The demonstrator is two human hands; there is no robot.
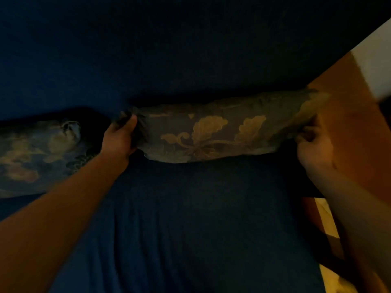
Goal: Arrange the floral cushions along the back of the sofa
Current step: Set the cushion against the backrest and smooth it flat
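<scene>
A grey floral cushion [211, 134] with pale gold flowers lies lengthwise at the foot of the dark blue sofa back [169, 60], above the blue seat [190, 218]. My left hand [119, 139] pinches its left corner, and my right hand [313, 144] grips its right end. A second floral cushion [36, 153] leans against the back at the far left, a gap apart from the first. The scene is dim.
An orange-brown wooden sofa arm or side panel [349, 134] rises at the right, close to my right hand. A pale wall strip [374, 66] shows at the upper right, and yellowish floor [332, 278] at the lower right.
</scene>
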